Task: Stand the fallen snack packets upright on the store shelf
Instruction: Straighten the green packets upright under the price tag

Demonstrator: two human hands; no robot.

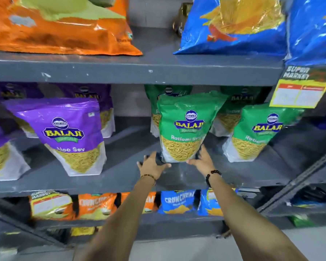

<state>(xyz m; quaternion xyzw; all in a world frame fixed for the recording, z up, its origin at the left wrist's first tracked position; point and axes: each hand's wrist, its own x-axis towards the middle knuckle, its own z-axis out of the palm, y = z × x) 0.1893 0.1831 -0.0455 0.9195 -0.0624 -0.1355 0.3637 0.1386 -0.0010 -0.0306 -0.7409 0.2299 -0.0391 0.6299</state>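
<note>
A green Balaji Ratlami Sev packet (183,125) stands upright on the grey middle shelf (120,178), leaning slightly left. My left hand (152,166) lies just left of the packet's base with its fingers spread and its thumb tip at the bottom corner. My right hand (201,159) is at the packet's lower right corner, fingers apart and brushing its side. Neither hand closes around the packet. Another green packet (256,132) stands to the right, and a purple Aloo Sev packet (72,138) stands to the left.
More purple and green packets stand behind at the shelf's back. Big orange (60,25) and blue (237,25) bags sit on the shelf above. A yellow price tag (297,91) hangs at the right. Crunchex packets (177,201) fill the shelf below.
</note>
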